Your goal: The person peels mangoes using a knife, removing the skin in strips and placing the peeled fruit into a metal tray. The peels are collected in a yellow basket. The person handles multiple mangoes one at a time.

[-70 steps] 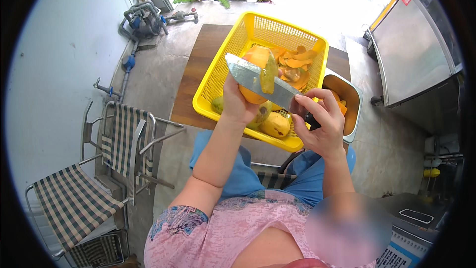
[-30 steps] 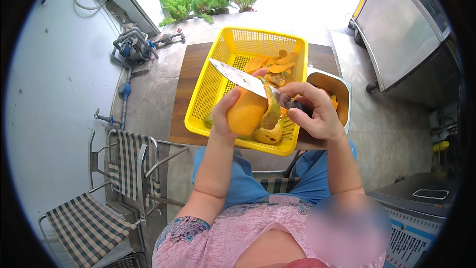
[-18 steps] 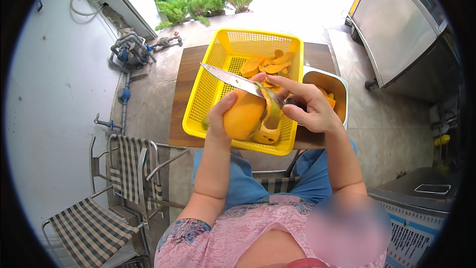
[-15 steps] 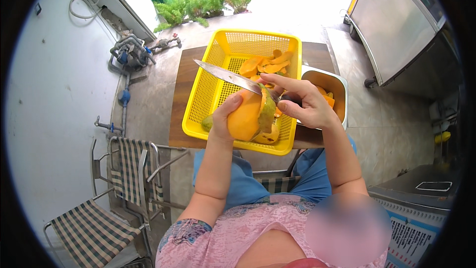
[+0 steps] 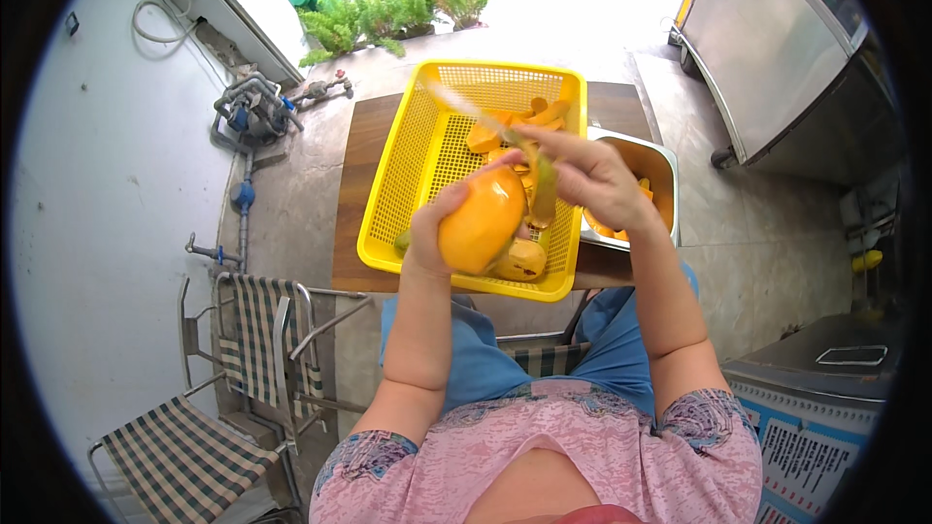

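Observation:
My left hand [image 5: 434, 223] is wrapped round a mango [image 5: 483, 223], whose visible side is bare, smooth and orange. My right hand [image 5: 597, 170] grips a knife [image 5: 466, 105], its blade smeared by motion and pointing to the upper left. From the blade, beside the mango, hangs a strip of green-and-orange peel [image 5: 545, 194]. Both hands are above a yellow plastic basket [image 5: 382, 199]. In it lie orange peelings [image 5: 485, 134], a yellowish mango [image 5: 524, 260] with dark spots, and a green piece partly hidden by my left hand.
The basket stands on a brown wooden table [image 5: 364, 155]. At its right is a metal pan [image 5: 663, 170] with orange fruit pieces. Checked folding chairs [image 5: 184, 451] stand at lower left, pipes [image 5: 254, 112] along the left wall. A wheeled steel cabinet [image 5: 767, 49] is at upper right.
The peel strip has come away from the mango and now hangs at the knife. My right hand has shifted slightly; more of the mango's bare orange side shows.

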`<state>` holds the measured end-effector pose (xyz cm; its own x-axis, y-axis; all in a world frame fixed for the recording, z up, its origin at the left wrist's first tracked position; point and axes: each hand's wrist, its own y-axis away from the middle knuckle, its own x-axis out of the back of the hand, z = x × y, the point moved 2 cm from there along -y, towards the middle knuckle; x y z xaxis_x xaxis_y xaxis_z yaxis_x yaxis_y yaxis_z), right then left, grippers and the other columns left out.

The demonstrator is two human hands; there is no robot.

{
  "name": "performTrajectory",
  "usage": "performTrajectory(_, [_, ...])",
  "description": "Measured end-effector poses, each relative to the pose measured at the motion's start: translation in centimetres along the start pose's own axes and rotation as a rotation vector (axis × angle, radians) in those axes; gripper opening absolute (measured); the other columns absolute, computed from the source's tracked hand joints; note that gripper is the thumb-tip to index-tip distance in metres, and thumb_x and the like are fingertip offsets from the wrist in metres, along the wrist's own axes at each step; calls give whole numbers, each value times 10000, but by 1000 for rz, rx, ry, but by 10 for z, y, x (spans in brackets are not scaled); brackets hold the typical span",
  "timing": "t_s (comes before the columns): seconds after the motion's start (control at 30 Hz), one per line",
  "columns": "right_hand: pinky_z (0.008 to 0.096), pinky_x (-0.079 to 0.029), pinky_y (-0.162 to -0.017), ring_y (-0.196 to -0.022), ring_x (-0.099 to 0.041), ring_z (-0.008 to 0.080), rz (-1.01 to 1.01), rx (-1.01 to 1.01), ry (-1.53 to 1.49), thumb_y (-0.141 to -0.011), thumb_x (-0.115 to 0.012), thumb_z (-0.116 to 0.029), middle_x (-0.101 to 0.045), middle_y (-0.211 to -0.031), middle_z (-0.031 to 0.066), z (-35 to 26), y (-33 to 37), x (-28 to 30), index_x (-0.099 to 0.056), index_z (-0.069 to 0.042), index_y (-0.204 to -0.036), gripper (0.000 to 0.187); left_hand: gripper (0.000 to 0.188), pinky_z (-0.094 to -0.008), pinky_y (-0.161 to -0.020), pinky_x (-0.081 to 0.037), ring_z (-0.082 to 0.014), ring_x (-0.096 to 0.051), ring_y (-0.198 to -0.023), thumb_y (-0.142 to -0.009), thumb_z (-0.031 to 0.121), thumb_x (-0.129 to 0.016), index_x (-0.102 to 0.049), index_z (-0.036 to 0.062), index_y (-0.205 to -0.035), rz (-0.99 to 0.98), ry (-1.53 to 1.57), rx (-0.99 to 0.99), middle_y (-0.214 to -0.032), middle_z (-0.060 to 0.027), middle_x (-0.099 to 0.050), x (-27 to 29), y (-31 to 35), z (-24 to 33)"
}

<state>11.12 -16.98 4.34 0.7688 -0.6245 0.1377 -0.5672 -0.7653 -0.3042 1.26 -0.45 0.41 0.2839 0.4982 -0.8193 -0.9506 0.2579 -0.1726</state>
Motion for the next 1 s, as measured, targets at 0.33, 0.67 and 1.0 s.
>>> performTrajectory(0.33, [366, -520, -734, -825, -643, 277, 294, -63, 1127, -916, -511, -199, -532, -1180, 158, 51, -40, 66, -577, -259, -1235, 331, 498, -372, -763, -557, -307, -558, -1017, -912, 405, -468, -466, 46, -1257, 287, 486, -212, -1110, -206, -528, 24, -5, 10])
performTrajectory(0.67, [340, -492, -755, -888, -616, 275, 390, 85, 832, -850, -550, -77, -541, -1133, 151, 29, -29, 30, -592, -122, -1156, 311, 515, -353, -689, -565, -276, -643, -930, -929, 489, -375, -540, 47, -1138, 534, 124, -267, -1011, -127, -623, 15, -3, 10])
performTrajectory(1.0, [285, -501, -532, -610, -607, 194, 143, 327, 681, -645, -705, 27, -537, -940, 110, -7, 41, -57, -641, -77, -1044, 417, 490, -345, -673, -571, -227, -645, -886, -915, 481, -427, -541, 44, -1106, 508, 149, -343, -963, -127, -627, 22, -1, 9])
